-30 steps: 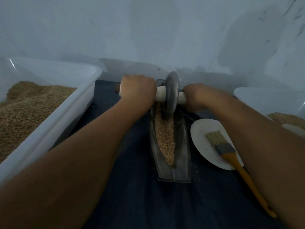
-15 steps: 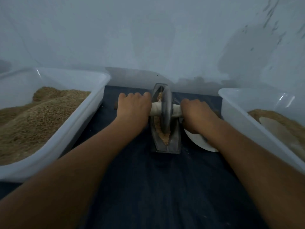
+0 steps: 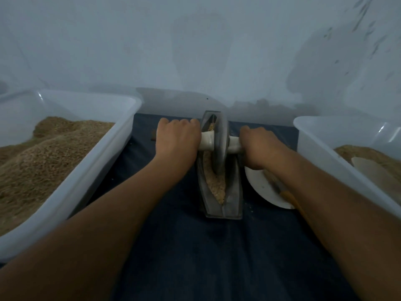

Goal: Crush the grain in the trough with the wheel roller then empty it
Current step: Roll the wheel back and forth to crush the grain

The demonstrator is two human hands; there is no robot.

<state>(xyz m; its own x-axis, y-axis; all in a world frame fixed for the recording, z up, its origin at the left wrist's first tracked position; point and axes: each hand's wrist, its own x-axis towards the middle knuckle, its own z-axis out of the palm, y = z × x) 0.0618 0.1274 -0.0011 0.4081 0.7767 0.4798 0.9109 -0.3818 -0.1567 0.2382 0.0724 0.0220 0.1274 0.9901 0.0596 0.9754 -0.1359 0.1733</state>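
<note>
While left hand (image 3: 176,140) and right hand (image 3: 258,146) clench axle ends, wheel roller (image 3: 220,144) stands between them, in trough (image 3: 233,192) grain (image 3: 216,187).

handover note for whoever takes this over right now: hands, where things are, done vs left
Left hand and right hand each grip an end of the roller handle.
Wheel stands in the trough, toward its far end, on the grain.
Trough sits on the dark cloth between two tubs; plate with brush beside it on the right.
Done: crushing under way.
Left: finish crushing, empty the trough.
</note>
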